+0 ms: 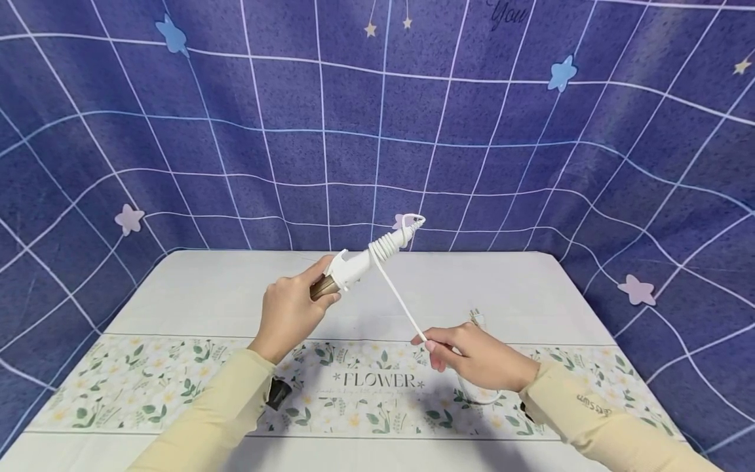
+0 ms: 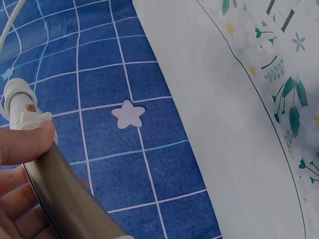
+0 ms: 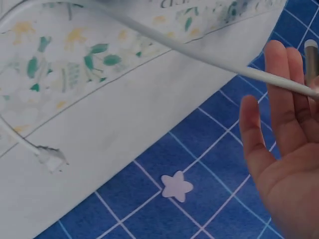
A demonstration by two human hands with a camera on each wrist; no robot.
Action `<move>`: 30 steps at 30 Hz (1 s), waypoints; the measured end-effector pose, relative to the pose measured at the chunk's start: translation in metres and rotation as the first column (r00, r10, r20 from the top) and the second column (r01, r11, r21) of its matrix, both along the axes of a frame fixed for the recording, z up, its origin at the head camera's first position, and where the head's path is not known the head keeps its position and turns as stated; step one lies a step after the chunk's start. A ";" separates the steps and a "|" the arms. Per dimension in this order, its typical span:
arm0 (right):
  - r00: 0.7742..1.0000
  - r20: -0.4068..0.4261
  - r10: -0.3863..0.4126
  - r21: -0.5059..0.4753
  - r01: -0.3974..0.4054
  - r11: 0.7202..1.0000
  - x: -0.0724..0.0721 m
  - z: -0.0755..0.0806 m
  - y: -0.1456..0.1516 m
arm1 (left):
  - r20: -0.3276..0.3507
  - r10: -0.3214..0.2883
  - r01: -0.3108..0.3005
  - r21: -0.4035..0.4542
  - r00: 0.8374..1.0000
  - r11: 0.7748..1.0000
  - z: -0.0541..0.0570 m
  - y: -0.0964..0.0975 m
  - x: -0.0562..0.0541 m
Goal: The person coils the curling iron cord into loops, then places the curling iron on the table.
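My left hand (image 1: 291, 314) grips the gold-brown barrel (image 2: 70, 194) of a curling iron (image 1: 354, 265), raised above the table and tilted up to the right. Several turns of white cord (image 1: 385, 247) circle its white handle near the far end, where a loop of cord also stands out. From the wraps, the cord runs straight down to my right hand (image 1: 478, 354), which pinches it between thumb and fingers. In the right wrist view the taut cord (image 3: 199, 57) crosses the fingers. Past my right hand, the rest of the cord trails onto the table, ending in a two-pin plug (image 3: 52, 158).
A white tablecloth (image 1: 224, 288) with a flowered band and the word FLOWER covers the table. Behind it and at both sides hangs a blue checked curtain (image 1: 354, 157) with star shapes.
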State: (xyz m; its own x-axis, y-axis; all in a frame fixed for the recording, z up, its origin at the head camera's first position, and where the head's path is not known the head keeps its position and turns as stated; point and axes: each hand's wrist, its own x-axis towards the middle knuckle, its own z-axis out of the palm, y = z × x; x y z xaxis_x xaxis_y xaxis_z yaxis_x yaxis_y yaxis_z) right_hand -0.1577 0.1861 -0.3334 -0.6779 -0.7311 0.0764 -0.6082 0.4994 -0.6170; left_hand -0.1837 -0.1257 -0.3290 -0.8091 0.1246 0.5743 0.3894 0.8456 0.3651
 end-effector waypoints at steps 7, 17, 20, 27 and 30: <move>1.000 0.011 0.020 0.029 -0.020 0.999 -0.007 -0.007 0.001 | 0.053 -0.041 0.037 0.068 0.998 0.997 0.002 0.001 0.002; 0.998 0.029 -0.062 0.111 0.058 0.992 -0.036 -0.020 0.006 | 0.163 -0.199 0.179 0.131 0.966 0.975 0.006 0.004 0.006; 0.997 0.001 -0.082 0.126 0.082 0.989 -0.044 -0.023 0.009 | 0.176 -0.252 0.233 0.121 0.952 0.965 0.005 0.004 0.008; 0.992 -0.066 -0.111 0.160 0.120 0.980 -0.057 -0.029 0.016 | 0.239 -0.358 0.347 0.086 0.903 0.934 0.000 0.008 0.011; 0.979 -0.125 -0.162 0.192 0.184 0.964 -0.059 -0.028 0.016 | 0.247 -0.390 0.386 0.068 0.887 0.920 -0.002 0.010 0.011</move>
State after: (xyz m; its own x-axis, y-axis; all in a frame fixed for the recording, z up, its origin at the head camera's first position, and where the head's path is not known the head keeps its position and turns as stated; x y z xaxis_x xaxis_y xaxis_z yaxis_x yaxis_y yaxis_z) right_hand -0.2163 0.2018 -0.3615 -0.7911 -0.6114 0.0194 -0.5591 0.7097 -0.4287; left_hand -0.1725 -0.1156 -0.3311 -0.8151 0.4507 0.3640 0.5793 0.6388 0.5063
